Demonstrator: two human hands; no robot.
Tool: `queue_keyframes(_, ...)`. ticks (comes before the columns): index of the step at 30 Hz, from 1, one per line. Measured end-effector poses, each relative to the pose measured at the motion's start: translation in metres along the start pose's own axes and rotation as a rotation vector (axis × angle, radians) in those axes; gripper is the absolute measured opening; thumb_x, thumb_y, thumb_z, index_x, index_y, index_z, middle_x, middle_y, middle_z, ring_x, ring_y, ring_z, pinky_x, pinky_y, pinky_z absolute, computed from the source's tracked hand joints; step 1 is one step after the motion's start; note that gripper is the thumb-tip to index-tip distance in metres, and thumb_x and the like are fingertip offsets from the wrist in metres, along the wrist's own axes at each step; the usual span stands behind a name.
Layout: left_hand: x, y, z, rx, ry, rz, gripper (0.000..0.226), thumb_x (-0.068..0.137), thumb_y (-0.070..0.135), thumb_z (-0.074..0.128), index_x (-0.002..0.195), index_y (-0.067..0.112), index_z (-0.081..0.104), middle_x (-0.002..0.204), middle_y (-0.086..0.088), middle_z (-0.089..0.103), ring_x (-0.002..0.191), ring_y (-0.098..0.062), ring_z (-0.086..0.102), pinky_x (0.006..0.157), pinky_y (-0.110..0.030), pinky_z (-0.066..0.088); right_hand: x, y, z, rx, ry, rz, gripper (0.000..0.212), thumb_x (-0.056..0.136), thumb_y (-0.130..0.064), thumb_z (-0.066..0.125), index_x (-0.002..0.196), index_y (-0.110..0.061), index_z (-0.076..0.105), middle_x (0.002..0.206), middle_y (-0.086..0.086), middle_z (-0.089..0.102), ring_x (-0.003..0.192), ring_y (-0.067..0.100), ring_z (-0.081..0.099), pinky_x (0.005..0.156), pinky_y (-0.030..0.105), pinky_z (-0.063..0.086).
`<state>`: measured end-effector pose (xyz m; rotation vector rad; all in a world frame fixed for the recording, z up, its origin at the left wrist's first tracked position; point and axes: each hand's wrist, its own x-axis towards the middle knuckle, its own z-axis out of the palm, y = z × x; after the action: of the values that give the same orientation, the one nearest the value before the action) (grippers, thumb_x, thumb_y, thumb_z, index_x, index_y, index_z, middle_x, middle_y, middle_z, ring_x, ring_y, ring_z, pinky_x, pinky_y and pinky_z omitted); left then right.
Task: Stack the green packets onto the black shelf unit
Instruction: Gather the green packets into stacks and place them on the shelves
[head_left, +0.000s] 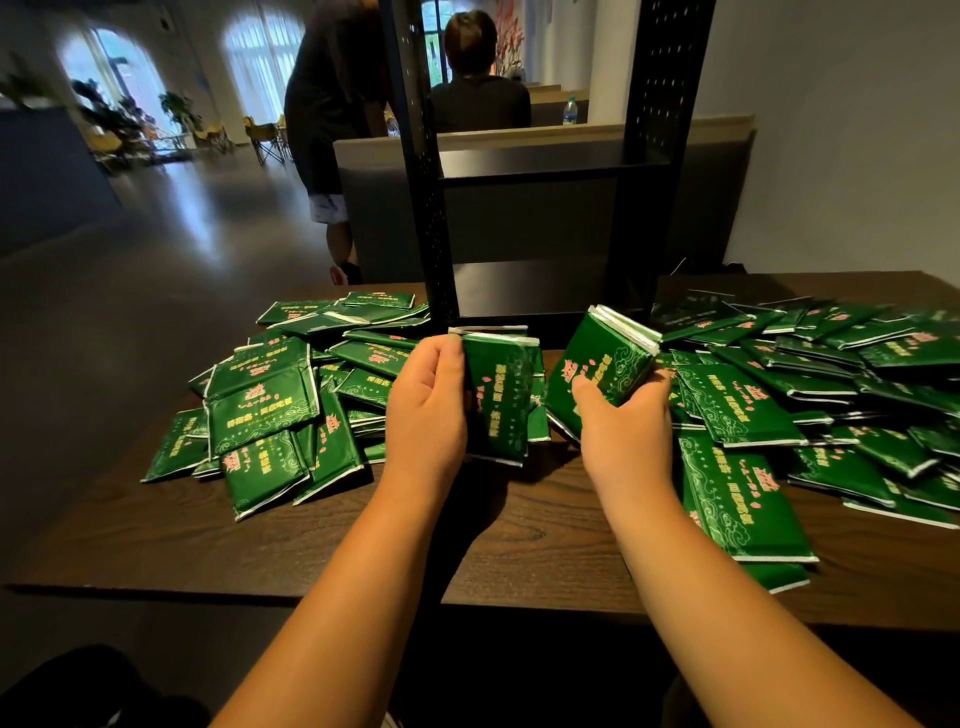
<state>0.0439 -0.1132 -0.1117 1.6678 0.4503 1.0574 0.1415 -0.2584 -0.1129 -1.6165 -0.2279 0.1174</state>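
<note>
Many green packets with pink and pale lettering lie in two heaps on the dark wooden table (519, 545), one heap on the left (270, 410) and one on the right (810, 395). My left hand (426, 410) grips a small upright bundle of green packets (501, 400) just in front of the black shelf unit (535, 171). My right hand (626, 431) holds a second bundle of green packets (597, 374), tilted to the right, thumb on its face. The shelf unit stands at the table's far edge; its visible shelves hold nothing.
Two people (332, 104) are behind the shelf unit, one bending, one seated (480, 78) at a bench with a water bottle (570, 111). Open dark floor lies to the left. A white wall stands at the right.
</note>
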Motion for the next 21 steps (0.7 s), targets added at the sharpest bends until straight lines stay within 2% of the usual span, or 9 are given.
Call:
queue_keyframes(2, 0.003, -0.003, 0.0, -0.054, 0.008, -0.027, 0.033, 0.115, 0.038, 0.048, 0.099, 0.02, 0.07, 0.092, -0.01, 0.07, 0.083, -0.017, 0.06, 0.078, -0.042, 0.05, -0.003, -0.001, 0.0, -0.005, -0.075, 0.004, 0.049, 0.098, -0.034, 0.074, 0.139, -0.021, 0.05, 0.122, -0.001, 0.067, 0.112, 0.025, 0.065, 0.082, 0.036, 0.05)
queue_keyframes(3, 0.003, -0.003, 0.001, -0.059, -0.007, -0.029, 0.033, 0.115, 0.038, 0.048, 0.099, 0.019, 0.069, 0.093, -0.014, 0.069, 0.083, -0.018, 0.059, 0.077, -0.041, 0.05, -0.005, -0.002, 0.001, -0.018, -0.131, 0.002, 0.045, 0.098, -0.034, 0.072, 0.135, -0.023, 0.051, 0.12, -0.002, 0.068, 0.111, 0.024, 0.065, 0.086, 0.039, 0.05)
queue_keyframes(6, -0.001, -0.002, 0.006, -0.019, -0.069, -0.018, 0.033, 0.117, 0.033, 0.047, 0.095, 0.019, 0.068, 0.086, -0.004, 0.067, 0.079, -0.011, 0.058, 0.073, -0.034, 0.047, -0.017, -0.005, 0.008, -0.107, -0.308, 0.012, 0.071, 0.091, -0.044, 0.064, 0.155, -0.025, 0.04, 0.141, -0.002, 0.063, 0.131, 0.026, 0.058, 0.11, 0.053, 0.047)
queue_keyframes(9, -0.001, -0.005, 0.009, -0.019, -0.097, -0.033, 0.03, 0.116, 0.032, 0.048, 0.096, 0.022, 0.069, 0.086, 0.007, 0.068, 0.079, -0.009, 0.059, 0.074, -0.033, 0.048, -0.023, -0.007, 0.009, -0.034, -0.4, -0.008, 0.068, 0.089, -0.044, 0.062, 0.153, -0.033, 0.043, 0.137, -0.01, 0.067, 0.129, 0.02, 0.061, 0.11, 0.052, 0.048)
queue_keyframes(12, -0.003, -0.003, 0.011, -0.08, -0.132, -0.043, 0.028, 0.117, 0.033, 0.047, 0.11, 0.026, 0.074, 0.1, 0.007, 0.076, 0.092, -0.012, 0.069, 0.086, -0.039, 0.055, -0.024, -0.005, 0.008, -0.079, -0.417, -0.066, 0.068, 0.087, -0.057, 0.075, 0.145, -0.035, 0.046, 0.132, -0.014, 0.068, 0.121, 0.01, 0.066, 0.105, 0.044, 0.054)
queue_keyframes(15, -0.006, 0.007, 0.012, -0.111, -0.162, -0.038, 0.033, 0.118, 0.032, 0.043, 0.135, 0.031, 0.072, 0.124, 0.01, 0.077, 0.116, -0.011, 0.072, 0.1, -0.036, 0.058, -0.021, -0.001, 0.008, -0.107, -0.358, -0.182, 0.043, 0.092, -0.034, 0.078, 0.127, -0.041, 0.054, 0.121, -0.014, 0.071, 0.111, 0.007, 0.069, 0.096, 0.044, 0.059)
queue_keyframes(17, -0.006, 0.01, 0.012, -0.134, -0.207, -0.047, 0.038, 0.118, 0.037, 0.041, 0.151, 0.036, 0.06, 0.14, 0.019, 0.07, 0.131, -0.005, 0.065, 0.111, -0.034, 0.053, -0.019, 0.0, 0.006, -0.049, -0.331, -0.189, 0.044, 0.092, -0.025, 0.077, 0.127, -0.042, 0.056, 0.123, -0.01, 0.07, 0.113, 0.012, 0.07, 0.097, 0.049, 0.06)
queue_keyframes(19, -0.009, 0.01, 0.013, -0.234, -0.294, -0.144, 0.041, 0.116, 0.047, 0.046, 0.157, 0.044, 0.051, 0.152, 0.018, 0.062, 0.143, -0.008, 0.057, 0.122, -0.045, 0.045, -0.018, 0.001, 0.004, -0.026, -0.346, -0.171, 0.046, 0.092, -0.017, 0.074, 0.126, -0.04, 0.055, 0.12, -0.008, 0.072, 0.11, 0.013, 0.071, 0.095, 0.05, 0.061)
queue_keyframes(21, -0.012, 0.008, 0.015, -0.349, -0.36, -0.276, 0.05, 0.105, 0.063, 0.06, 0.153, 0.05, 0.055, 0.157, 0.006, 0.06, 0.146, -0.019, 0.057, 0.125, -0.057, 0.039, -0.017, 0.003, 0.005, -0.037, -0.374, -0.113, 0.045, 0.089, -0.019, 0.074, 0.121, -0.042, 0.054, 0.116, -0.006, 0.073, 0.106, 0.017, 0.072, 0.095, 0.054, 0.061)
